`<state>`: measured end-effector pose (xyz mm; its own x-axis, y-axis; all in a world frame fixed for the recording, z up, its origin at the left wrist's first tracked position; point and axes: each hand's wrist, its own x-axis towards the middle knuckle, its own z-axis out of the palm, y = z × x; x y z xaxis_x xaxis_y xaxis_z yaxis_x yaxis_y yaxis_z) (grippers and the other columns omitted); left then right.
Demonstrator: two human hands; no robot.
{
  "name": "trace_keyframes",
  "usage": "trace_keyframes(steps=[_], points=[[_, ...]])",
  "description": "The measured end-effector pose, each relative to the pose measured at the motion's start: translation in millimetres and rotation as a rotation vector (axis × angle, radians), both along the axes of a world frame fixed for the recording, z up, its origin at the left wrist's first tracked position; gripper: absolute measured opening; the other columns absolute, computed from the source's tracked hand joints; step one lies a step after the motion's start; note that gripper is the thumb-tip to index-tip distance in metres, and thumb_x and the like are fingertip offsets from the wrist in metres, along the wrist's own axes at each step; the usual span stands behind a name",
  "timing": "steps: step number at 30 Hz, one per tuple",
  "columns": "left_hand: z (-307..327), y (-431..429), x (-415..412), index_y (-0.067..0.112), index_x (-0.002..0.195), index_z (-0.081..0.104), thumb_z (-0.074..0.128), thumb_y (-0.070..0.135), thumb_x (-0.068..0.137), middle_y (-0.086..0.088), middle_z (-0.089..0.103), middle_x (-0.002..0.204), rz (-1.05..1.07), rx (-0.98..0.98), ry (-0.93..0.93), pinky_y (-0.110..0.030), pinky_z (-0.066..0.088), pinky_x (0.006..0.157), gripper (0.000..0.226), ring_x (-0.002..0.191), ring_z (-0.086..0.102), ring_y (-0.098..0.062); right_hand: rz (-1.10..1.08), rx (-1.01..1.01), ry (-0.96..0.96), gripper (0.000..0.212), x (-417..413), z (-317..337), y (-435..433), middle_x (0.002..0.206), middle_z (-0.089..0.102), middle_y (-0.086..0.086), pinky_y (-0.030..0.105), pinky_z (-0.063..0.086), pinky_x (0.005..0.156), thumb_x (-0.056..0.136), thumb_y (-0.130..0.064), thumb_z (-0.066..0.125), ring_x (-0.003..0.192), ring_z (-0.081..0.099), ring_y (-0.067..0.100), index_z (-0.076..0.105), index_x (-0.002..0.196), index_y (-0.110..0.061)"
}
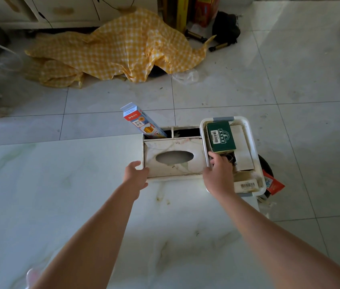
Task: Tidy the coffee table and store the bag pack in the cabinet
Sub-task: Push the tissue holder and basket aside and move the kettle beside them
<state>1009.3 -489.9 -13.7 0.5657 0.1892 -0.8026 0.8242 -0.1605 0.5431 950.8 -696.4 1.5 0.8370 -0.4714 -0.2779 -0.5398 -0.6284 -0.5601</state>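
A white tissue-box organizer [174, 158] with an oval slot sits near the far edge of the pale marble coffee table [60, 195]. My left hand [136, 174] grips its near-left corner. My right hand [220, 174] holds its right end, where it meets a white tray [251, 142]. The tray holds a green box [221, 137] and other small boxes. A pencil box [140, 122] leans out of the organizer's back compartment. No backpack can be made out with certainty.
On the tiled floor beyond the table lies a yellow checked cloth [112, 51]. A cream cabinet [60, 11] stands behind it. A black bag [226, 27] and tall cartons sit at the back. A dark bin with red packets [272, 184] is beside the table's right corner.
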Motion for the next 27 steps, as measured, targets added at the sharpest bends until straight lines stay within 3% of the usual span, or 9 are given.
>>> trace_keyframes(steps=[3, 6, 8, 11, 14, 18, 21, 23, 27], points=[[24.3, 18.1, -1.7, 0.014, 0.133, 0.049, 0.058, 0.013, 0.089, -0.008, 0.053, 0.092, -0.110, 0.039, 0.050, -0.033, 0.047, 0.075, 0.045, 0.085, 0.048, -0.023, 0.040, 0.076, -0.071, 0.037, -1.0, 14.8, 22.2, 0.105, 0.060, -0.001, 0.028, 0.048, 0.080, 0.087, -0.010, 0.049, 0.100, 0.057, 0.018, 0.059, 0.122, -0.018], [57.6, 55.9, 1.5, 0.010, 0.128, 0.054, 0.056, 0.014, 0.092, -0.008, 0.052, 0.099, -0.230, 0.060, 0.007, -0.025, 0.034, 0.063, 0.037, 0.085, 0.046, -0.022, 0.206, 0.332, 0.101, 0.032, 2.6, 28.7, 55.4, 0.092, 0.059, -0.006, 0.019, 0.040, 0.053, 0.087, -0.012, 0.045, 0.072, 0.056, 0.007, 0.065, 0.110, -0.022], [76.4, 88.2, -2.1, 0.009, 0.127, 0.054, 0.057, 0.014, 0.092, -0.009, 0.052, 0.096, -0.252, 0.120, -0.051, -0.023, 0.032, 0.060, 0.036, 0.077, 0.047, -0.020, 0.355, 0.463, 0.252, 0.034, -1.2, 35.7, 84.1, 0.077, 0.054, -0.010, 0.019, 0.037, 0.049, 0.086, -0.012, 0.043, 0.061, 0.049, 0.004, 0.067, 0.109, -0.021], [98.8, 141.3, -26.8, 0.011, 0.127, 0.055, 0.056, 0.016, 0.092, -0.008, 0.054, 0.100, -0.184, 0.186, -0.081, -0.024, 0.037, 0.066, 0.035, 0.083, 0.050, -0.021, 0.560, 0.514, 0.405, 0.036, -21.5, 40.7, 128.1, 0.081, 0.053, -0.008, 0.018, 0.038, 0.054, 0.086, -0.012, 0.045, 0.064, 0.049, 0.007, 0.066, 0.114, -0.022], [108.1, 197.5, -70.0, 0.014, 0.125, 0.055, 0.055, 0.023, 0.093, -0.007, 0.055, 0.105, -0.104, 0.186, -0.022, -0.033, 0.040, 0.084, 0.033, 0.094, 0.052, -0.023, 0.740, 0.479, 0.464, 0.048, -48.0, 38.2, 164.3, 0.114, 0.053, 0.003, 0.022, 0.045, 0.068, 0.082, -0.009, 0.056, 0.089, 0.055, 0.016, 0.057, 0.127, -0.024], [100.5, 255.8, -129.8, 0.016, 0.121, 0.056, 0.052, 0.029, 0.094, -0.009, 0.057, 0.112, 0.002, 0.148, 0.082, -0.037, 0.040, 0.089, 0.029, 0.097, 0.054, -0.027, 0.952, 0.349, 0.496, 0.100, -82.8, 26.8, 202.7, 0.145, 0.032, 0.012, 0.029, 0.037, 0.104, 0.065, -0.023, 0.081, 0.133, 0.038, 0.027, 0.025, 0.149, -0.028], [82.9, 285.4, -168.6, 0.015, 0.110, 0.060, 0.051, 0.032, 0.093, -0.010, 0.057, 0.113, 0.018, 0.123, 0.171, -0.039, 0.043, 0.087, 0.026, 0.096, 0.054, -0.028, 1.044, 0.285, 0.439, 0.128, -113.1, 14.0, 229.5, 0.150, 0.026, 0.005, 0.036, 0.025, 0.115, 0.048, -0.045, 0.087, 0.141, 0.022, 0.026, 0.011, 0.150, -0.032], [67.4, 294.9, -190.0, 0.014, 0.107, 0.061, 0.052, 0.036, 0.092, -0.009, 0.057, 0.114, -0.002, 0.091, 0.223, -0.042, 0.046, 0.088, 0.028, 0.096, 0.054, -0.029, 1.038, 0.290, 0.381, 0.132, -129.3, 5.1, 247.2, 0.150, 0.026, -0.001, 0.037, 0.023, 0.117, 0.042, -0.052, 0.085, 0.142, 0.017, 0.022, 0.012, 0.149, -0.031], [38.3, 292.6, -217.0, 0.019, 0.126, 0.052, 0.055, 0.039, 0.091, -0.011, 0.052, 0.131, 0.045, -0.136, 0.220, -0.045, 0.052, 0.082, 0.040, 0.105, 0.057, -0.033, 0.796, 0.385, 0.205, 0.119, -150.5, -7.1, 274.4, 0.138, 0.036, -0.009, 0.030, 0.027, 0.114, 0.036, -0.053, 0.083, 0.137, 0.024, 0.018, 0.031, 0.142, -0.031]])
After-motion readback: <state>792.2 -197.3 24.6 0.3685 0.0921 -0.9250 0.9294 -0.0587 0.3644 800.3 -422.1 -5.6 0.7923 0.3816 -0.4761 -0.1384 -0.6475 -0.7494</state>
